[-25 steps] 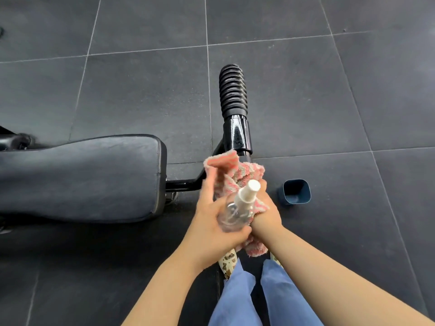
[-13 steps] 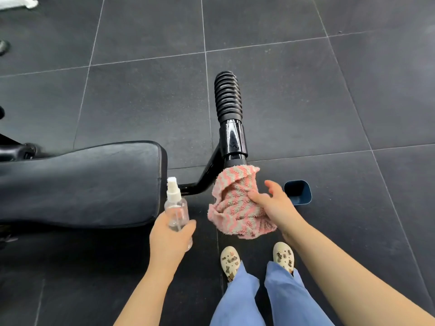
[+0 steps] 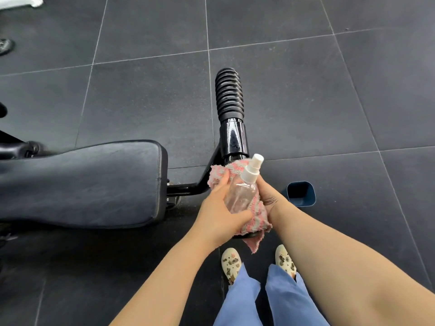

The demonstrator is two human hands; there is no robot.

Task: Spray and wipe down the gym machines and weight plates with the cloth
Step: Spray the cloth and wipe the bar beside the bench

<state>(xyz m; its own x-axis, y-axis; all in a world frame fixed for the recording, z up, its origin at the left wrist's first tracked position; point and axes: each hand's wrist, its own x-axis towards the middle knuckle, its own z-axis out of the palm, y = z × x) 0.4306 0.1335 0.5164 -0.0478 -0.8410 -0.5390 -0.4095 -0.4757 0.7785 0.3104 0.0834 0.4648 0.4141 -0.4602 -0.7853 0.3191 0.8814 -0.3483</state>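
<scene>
— Pink-and-grey terry, that cloth (image 3: 255, 214). Where is it?

— Wrapped round the machine's black bar (image 3: 234, 142), just below the glossy sleeve and the ribbed grip (image 3: 229, 94).

— And the hands?

— Left hand (image 3: 219, 211) curls round a clear spray bottle (image 3: 242, 192) with its white nozzle pointing up, and the fingertips press into the cloth. Right hand (image 3: 270, 196) grips the cloth from the other side, fingers wrapped round it.

— What else is about?

— Padded black seat (image 3: 82, 182) beside the bar. A small blue cup (image 3: 301, 192) stands on the dark tiled floor (image 3: 306, 90), near the right wrist. Cream clogs (image 3: 231, 263) below.
</scene>
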